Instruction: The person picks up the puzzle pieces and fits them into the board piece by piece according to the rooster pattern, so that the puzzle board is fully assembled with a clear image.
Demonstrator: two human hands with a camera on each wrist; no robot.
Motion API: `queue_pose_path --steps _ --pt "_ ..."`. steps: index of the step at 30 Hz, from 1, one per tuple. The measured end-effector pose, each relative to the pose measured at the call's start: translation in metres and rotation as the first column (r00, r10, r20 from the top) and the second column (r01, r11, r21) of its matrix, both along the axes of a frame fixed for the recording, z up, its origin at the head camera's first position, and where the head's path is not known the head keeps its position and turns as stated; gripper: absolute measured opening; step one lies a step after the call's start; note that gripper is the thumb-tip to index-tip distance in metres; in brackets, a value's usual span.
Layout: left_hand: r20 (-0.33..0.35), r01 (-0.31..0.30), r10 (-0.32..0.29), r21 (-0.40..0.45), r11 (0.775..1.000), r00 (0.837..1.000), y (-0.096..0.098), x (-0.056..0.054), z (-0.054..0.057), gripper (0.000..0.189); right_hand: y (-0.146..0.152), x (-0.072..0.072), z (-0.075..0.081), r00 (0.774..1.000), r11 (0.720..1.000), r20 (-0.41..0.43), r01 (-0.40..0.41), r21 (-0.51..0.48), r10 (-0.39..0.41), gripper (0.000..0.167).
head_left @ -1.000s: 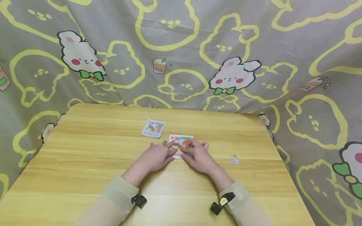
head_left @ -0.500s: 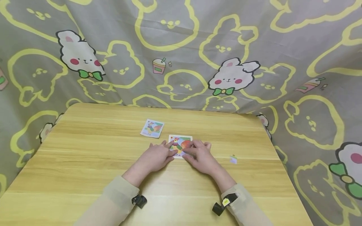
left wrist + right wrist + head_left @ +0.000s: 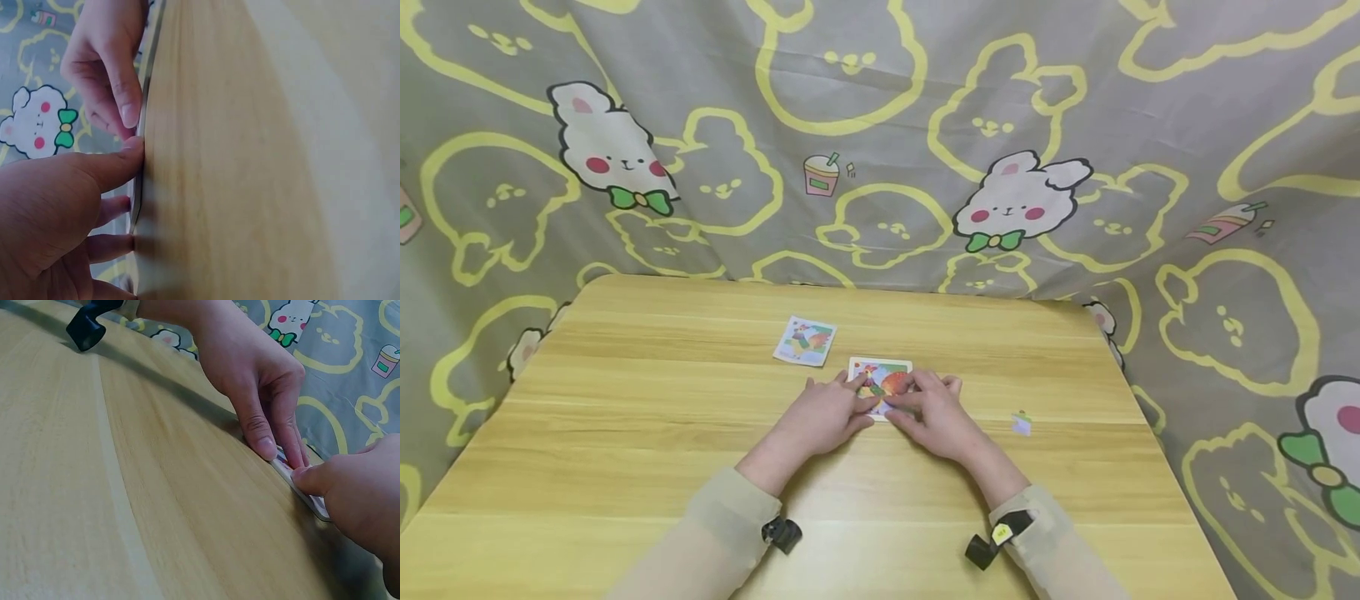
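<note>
A small jigsaw puzzle (image 3: 891, 379) with a rooster picture and a white border lies flat on the wooden table in the head view. My left hand (image 3: 823, 415) reaches over its lower left side, fingers extended and touching the picture. At the lower right corner, my right hand (image 3: 934, 417) has its thumb and index finger tips close together on the puzzle; whether they pinch a piece is hidden. The right wrist view shows a thumb resting at the puzzle's front edge (image 3: 319, 503). One loose puzzle piece (image 3: 1022, 422), lilac and green, lies to the right.
A square picture card (image 3: 806, 341) with a similar rooster lies behind and left of the puzzle. The wooden table (image 3: 662, 358) ends at a grey curtain (image 3: 880, 150) with yellow outlines and rabbit heads. Both wrists wear black camera mounts.
My left hand has shifted slightly right, its fingers further across the picture. My right hand has moved a little to the right. The loose piece and card lie where they were.
</note>
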State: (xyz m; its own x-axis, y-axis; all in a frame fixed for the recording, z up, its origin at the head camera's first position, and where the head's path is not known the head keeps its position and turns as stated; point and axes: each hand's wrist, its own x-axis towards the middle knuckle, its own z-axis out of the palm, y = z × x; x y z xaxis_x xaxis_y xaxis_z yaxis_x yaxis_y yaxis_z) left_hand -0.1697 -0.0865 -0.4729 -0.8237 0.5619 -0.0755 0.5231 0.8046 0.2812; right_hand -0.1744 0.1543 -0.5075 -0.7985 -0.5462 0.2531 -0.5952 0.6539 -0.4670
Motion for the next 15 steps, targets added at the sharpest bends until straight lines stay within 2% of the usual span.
queue_pose_path --steps 4,8,15 --pt "0.005 -0.004 0.004 0.007 1.0 1.0 0.0 0.0 0.0 0.039 0.004 0.002 0.002 1.0 1.0 0.004 -0.014 -0.017 0.014 0.029" --pt "0.007 0.006 -0.006 0.007 1.0 1.0 0.0 0.0 0.0 0.04 0.016 0.006 0.007 1.0 0.997 -0.003 -0.012 -0.075 0.012 0.03" --pt "0.006 0.014 -0.014 0.018 1.0 1.0 -0.002 0.0 0.001 0.039 0.057 0.012 0.012 0.996 0.987 -0.056 0.056 -0.147 -0.065 0.027"
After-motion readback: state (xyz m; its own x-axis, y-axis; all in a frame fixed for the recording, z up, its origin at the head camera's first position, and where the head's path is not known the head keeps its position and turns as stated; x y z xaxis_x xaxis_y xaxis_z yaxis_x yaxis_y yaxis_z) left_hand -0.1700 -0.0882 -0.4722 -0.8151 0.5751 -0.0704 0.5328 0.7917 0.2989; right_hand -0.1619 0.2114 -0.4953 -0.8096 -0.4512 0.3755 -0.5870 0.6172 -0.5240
